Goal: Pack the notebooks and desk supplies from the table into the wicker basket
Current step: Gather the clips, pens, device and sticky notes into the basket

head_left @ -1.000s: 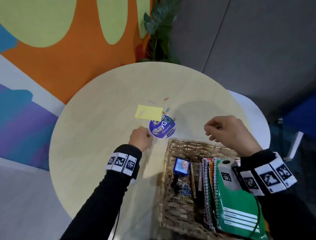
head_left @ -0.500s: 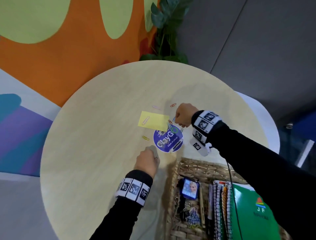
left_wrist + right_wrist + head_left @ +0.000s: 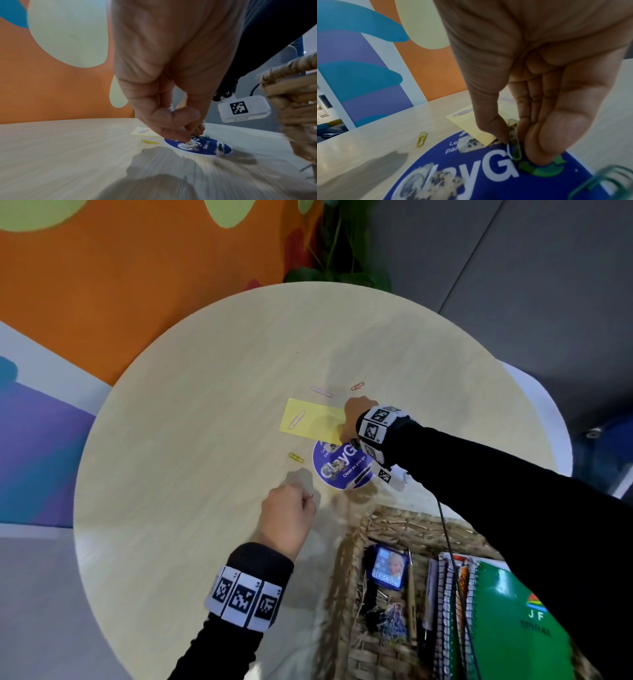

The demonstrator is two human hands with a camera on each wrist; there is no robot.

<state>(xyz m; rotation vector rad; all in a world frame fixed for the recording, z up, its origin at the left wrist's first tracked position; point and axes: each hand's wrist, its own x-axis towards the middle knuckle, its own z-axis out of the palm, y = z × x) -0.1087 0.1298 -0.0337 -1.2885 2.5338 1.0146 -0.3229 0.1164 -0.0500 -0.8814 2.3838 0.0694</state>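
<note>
Loose paperclips lie around a yellow sticky note (image 3: 313, 419) and a round blue sticker (image 3: 342, 465) on the round table (image 3: 191, 440). My right hand (image 3: 346, 436) reaches over the sticker; its thumb and fingers pinch a pale green paperclip (image 3: 513, 142). My left hand (image 3: 308, 501) is curled into a fist just left of the sticker, with a thin red paperclip (image 3: 311, 495) showing at its fingertips. The wicker basket (image 3: 411, 518) at the near right holds a green notebook (image 3: 513, 628), spiral notebooks (image 3: 445, 611), pens and binder clips (image 3: 387, 618).
A pink clip (image 3: 296, 419) lies on the note, another pink clip (image 3: 322, 392) and a red clip (image 3: 358, 386) beyond it, a yellow clip (image 3: 296, 457) to its left. A green clip (image 3: 599, 180) lies on the sticker. A plant (image 3: 342, 251) stands behind the table.
My right hand went from above the basket's far rim out to the clips at the sticker's edge. My left hand drew back from the sticker toward me, still curled.
</note>
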